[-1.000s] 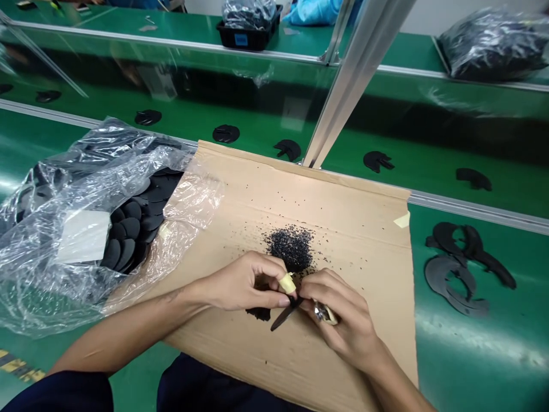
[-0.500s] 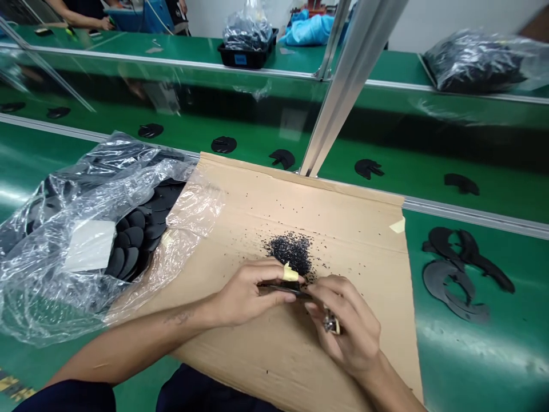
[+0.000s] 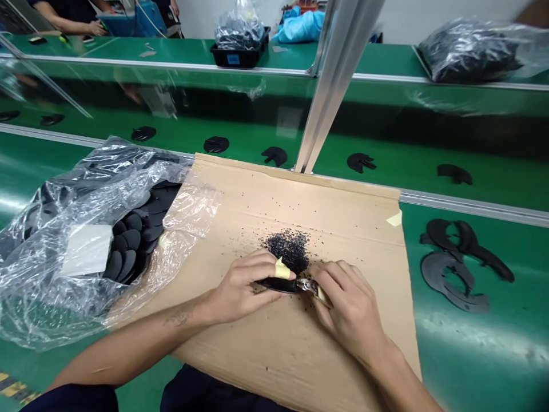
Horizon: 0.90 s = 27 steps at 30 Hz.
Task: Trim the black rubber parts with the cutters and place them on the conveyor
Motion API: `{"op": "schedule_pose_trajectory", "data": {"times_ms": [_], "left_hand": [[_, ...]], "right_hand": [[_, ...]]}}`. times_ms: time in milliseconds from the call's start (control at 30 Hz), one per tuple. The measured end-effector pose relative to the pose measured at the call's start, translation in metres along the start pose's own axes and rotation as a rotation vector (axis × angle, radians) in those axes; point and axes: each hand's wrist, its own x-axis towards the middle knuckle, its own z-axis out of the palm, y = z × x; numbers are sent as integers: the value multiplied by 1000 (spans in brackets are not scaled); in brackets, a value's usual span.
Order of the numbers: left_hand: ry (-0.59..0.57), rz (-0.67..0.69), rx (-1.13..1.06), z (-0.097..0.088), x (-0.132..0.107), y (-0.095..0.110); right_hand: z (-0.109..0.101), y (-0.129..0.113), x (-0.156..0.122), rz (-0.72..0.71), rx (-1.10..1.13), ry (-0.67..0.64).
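My left hand [image 3: 251, 280] pinches a thin black rounded plastic part [image 3: 281, 285], with yellow tape wrapped round one finger. My right hand [image 3: 349, 294] is closed round a pair of small nippers [image 3: 307, 285], their metal jaws at the right edge of the part. Just beyond my hands lies a pile of tiny black scraps [image 3: 288, 247] on a sheet of cardboard [image 3: 240, 189]. The handles of the nippers are mostly hidden by my right hand.
At left, a clear plastic bag [image 3: 141, 171] holds many black discs [image 3: 131, 237]. Curved black parts [image 3: 454, 274] lie on the green table at right. Black parts [image 3: 274, 155] sit spaced along the green strip behind a metal post [image 3: 330, 86]. Across it, a person's arm [image 3: 71, 23] shows.
My right hand has turned, bringing the nippers' jaws into sight against the part's edge. The part is tilted more towards me. The whole view has shifted slightly.
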Motion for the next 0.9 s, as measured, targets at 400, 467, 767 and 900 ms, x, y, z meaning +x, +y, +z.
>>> {"op": "schedule_pose_trajectory", "data": {"times_ms": [400,467,767,900], "left_hand": [[-17,9,-17,1,1,1],[-13,11,-23,2,1,1],[-32,-51,39,-2,3,5],[-90,-33,53,-5,5,10]], "right_hand": [[1,2,0,-44,16,24],[0,0,-1,-46,-7,21],[0,1,-2,-29,-47,46],[0,-1,1,10,-128,51]]}}
